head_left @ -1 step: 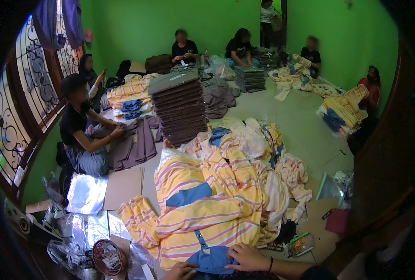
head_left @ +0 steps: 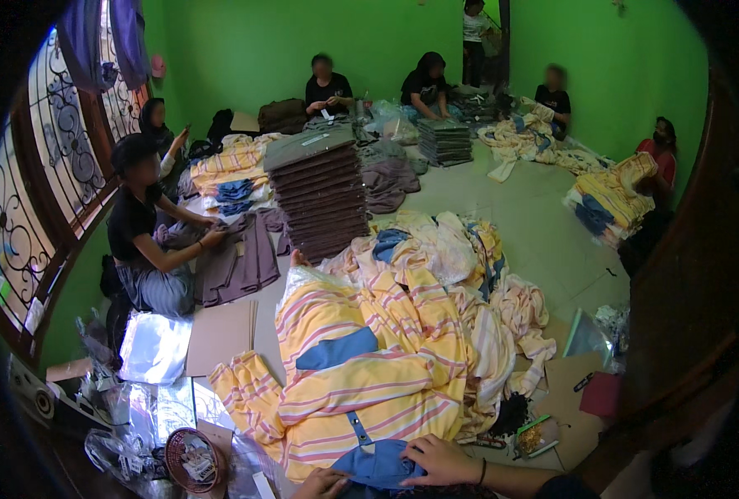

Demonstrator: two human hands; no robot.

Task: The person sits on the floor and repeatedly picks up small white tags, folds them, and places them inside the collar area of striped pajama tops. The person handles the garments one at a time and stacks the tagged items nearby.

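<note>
Left hand: (head_left: 324, 482) touched the left side of the blue cloth (head_left: 369, 466); whether its grip was closed could not be told.
Right hand: (head_left: 438, 461) fingers bent over the cloth's right side; whether they pinched it could not be told.
Blue cloth: lay at the near end of the striped garment (head_left: 361, 407), just below a blue strap (head_left: 358, 427) with dark eyelets.
Striped garment: yellow, spread on the floor (head_left: 502, 224) toward its near edge.
Basket: (head_left: 172, 454) stood near the floor's near left corner, pale slips (head_left: 199, 462) inside.
Stack: (head_left: 318, 191) dark folded clothes, beyond the garment.
Worker: (head_left: 141, 224) sat by the floor's left edge, hands on purple cloth (head_left: 241, 258).
</note>
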